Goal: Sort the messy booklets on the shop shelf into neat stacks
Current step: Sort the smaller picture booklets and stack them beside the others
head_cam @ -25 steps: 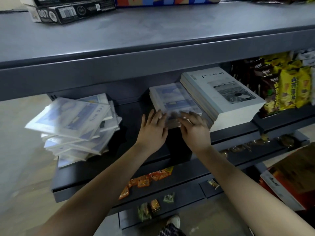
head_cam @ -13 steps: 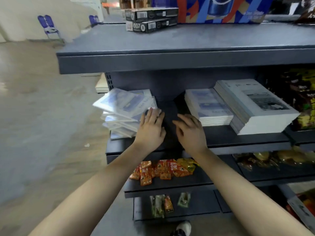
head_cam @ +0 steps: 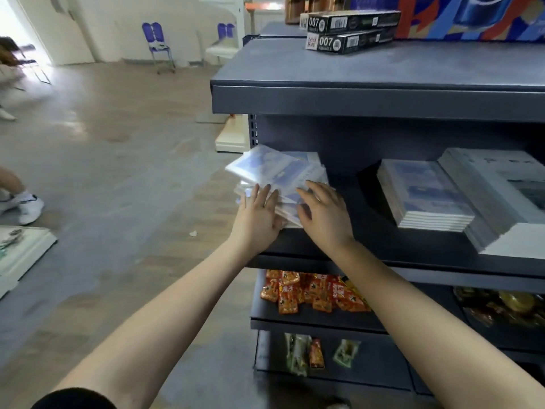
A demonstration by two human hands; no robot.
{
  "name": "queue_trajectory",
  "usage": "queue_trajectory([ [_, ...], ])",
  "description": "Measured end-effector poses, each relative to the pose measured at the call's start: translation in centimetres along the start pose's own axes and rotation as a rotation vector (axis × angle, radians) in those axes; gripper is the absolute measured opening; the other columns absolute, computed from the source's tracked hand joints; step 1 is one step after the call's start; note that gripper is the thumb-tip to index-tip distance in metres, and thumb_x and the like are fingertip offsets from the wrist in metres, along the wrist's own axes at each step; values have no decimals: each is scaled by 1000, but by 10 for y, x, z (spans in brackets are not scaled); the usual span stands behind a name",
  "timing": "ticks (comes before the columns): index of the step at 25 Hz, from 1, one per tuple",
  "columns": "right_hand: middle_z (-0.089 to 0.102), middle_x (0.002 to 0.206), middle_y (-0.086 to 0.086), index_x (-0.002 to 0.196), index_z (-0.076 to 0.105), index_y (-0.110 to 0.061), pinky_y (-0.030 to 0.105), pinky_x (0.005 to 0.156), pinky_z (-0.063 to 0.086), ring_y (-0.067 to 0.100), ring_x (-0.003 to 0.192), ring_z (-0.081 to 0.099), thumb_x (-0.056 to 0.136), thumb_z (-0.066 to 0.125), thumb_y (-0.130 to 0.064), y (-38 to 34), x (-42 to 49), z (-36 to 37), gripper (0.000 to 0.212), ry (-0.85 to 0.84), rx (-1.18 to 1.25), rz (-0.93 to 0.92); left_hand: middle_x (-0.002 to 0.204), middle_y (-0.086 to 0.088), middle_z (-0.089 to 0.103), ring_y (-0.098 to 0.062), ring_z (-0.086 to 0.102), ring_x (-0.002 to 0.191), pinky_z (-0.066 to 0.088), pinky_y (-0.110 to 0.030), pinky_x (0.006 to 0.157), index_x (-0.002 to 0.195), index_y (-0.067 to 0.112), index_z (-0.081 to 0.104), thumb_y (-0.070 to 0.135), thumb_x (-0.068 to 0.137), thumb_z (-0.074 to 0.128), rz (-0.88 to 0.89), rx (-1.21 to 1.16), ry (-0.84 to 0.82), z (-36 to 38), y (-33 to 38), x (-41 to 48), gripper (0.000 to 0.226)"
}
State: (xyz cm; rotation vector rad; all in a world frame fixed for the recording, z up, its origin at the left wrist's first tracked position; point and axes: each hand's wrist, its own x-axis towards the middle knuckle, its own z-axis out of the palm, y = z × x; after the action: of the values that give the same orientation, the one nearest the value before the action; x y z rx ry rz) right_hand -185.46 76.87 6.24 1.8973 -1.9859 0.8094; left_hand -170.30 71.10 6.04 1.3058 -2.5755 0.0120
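Both hands are at the left end of the middle shelf (head_cam: 413, 255). The left hand (head_cam: 256, 219) lies flat, fingers straight and close together, on the near left edge of the messy pile (head_cam: 290, 202) of plastic-wrapped blue booklets. The right hand (head_cam: 323, 215) is just beside it, fingers spread and only slightly bent, resting on the pile's near right corner. Neither hand grips anything — both are open, palms down. The pile is askew: its top booklet (head_cam: 265, 166) is turned at an angle and juts past the shelf end, beyond the left hand, and the lower ones are fanned out of line. Blur hides their print.

To the right of the right hand, apart from it across a bare strip of shelf, stands a squared stack of blue booklets (head_cam: 424, 196). Close against that stack, on the side away from the hands, is a taller, wider stack of grey-white booklets (head_cam: 498, 187) with a photograph on the cover.

Above the hands, the top shelf (head_cam: 368, 98) carries two black cartons (head_cam: 351, 32) marked "007", one on the other. Below the hands, the next shelf down holds orange snack packets (head_cam: 306, 290) in a loose heap — lower again lie a few green and orange packets (head_cam: 298, 354). Well to the left of the left hand, on the floor (head_cam: 118, 172), is another person's white shoe (head_cam: 29, 206); beyond it stands a blue chair (head_cam: 156, 42).
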Motion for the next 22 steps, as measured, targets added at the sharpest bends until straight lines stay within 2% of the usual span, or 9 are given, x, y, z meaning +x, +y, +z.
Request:
queue_trajectory([
  [3, 46, 140, 14, 130, 53, -8, 48, 106, 35, 30, 132, 40, 86, 62, -22, -6, 17, 12, 46, -130, 12, 8, 154, -11, 23, -29, 11, 144, 13, -46, 116, 147, 9, 24, 25, 91, 45, -8, -44, 19, 7, -9, 3, 61],
  [7, 25, 153, 7, 144, 32, -14, 42, 115, 19, 25, 143, 16, 94, 47, -20, 1, 31, 33, 53, -301, -61, -34, 153, -10, 24, -30, 12, 143, 11, -42, 115, 146, 9, 25, 22, 90, 47, -19, -53, 29, 10, -12, 5, 61],
  [10, 24, 154, 7, 147, 24, -12, 38, 117, 18, 26, 144, 14, 96, 41, -10, 9, 33, 40, 54, -332, -123, -61, 153, -9, 25, -31, 13, 142, 12, -42, 114, 146, 11, 27, 21, 89, 48, -23, -57, 50, 11, -15, 9, 61],
  [12, 29, 152, 10, 146, 26, -10, 36, 116, 20, 27, 142, 20, 92, 47, -7, 14, 35, 42, 58, -322, -130, -95, 153, -11, 25, -32, 15, 142, 14, -43, 113, 145, 12, 30, 21, 88, 49, -35, -79, 66, 12, -15, 11, 61],
  [14, 45, 142, 13, 138, 41, -6, 36, 109, 31, 28, 134, 39, 82, 62, -2, 19, 35, 38, 60, -253, -106, -134, 151, -16, 27, -37, 20, 139, 19, -48, 112, 143, 10, 33, 19, 86, 52, -47, -112, 102, 10, -17, 14, 61],
  [16, 66, 115, 14, 117, 63, -5, 35, 90, 50, 27, 107, 64, 66, 78, -2, 26, 31, 33, 54, -62, -106, -204, 148, -21, 31, -43, 27, 134, 26, -52, 109, 140, 7, 39, 15, 82, 56, -53, -142, 146, 8, -18, 18, 60],
  [17, 72, 101, 11, 105, 69, -6, 33, 79, 55, 24, 92, 69, 62, 82, -6, 29, 28, 31, 45, 51, -109, -242, 146, -23, 33, -44, 29, 132, 29, -54, 107, 138, 6, 41, 15, 82, 57, -56, -157, 161, 10, -20, 21, 59],
  [20, 73, 78, 2, 88, 73, -13, 29, 72, 55, 17, 70, 70, 76, 72, -18, 32, 17, 18, 13, 277, -32, -352, 150, -23, 26, -40, 23, 138, 27, -51, 111, 141, 4, 36, 24, 92, 46, -63, -250, 159, 11, -14, 23, 53],
  [22, 73, 75, 0, 81, 73, -14, 30, 77, 56, 15, 69, 69, 80, 69, -21, 32, 11, 12, 8, 347, 59, -423, 154, -17, 20, -33, 21, 141, 27, -42, 112, 144, 7, 30, 24, 97, 38, -96, -371, 150, 10, -6, 26, 50],
])
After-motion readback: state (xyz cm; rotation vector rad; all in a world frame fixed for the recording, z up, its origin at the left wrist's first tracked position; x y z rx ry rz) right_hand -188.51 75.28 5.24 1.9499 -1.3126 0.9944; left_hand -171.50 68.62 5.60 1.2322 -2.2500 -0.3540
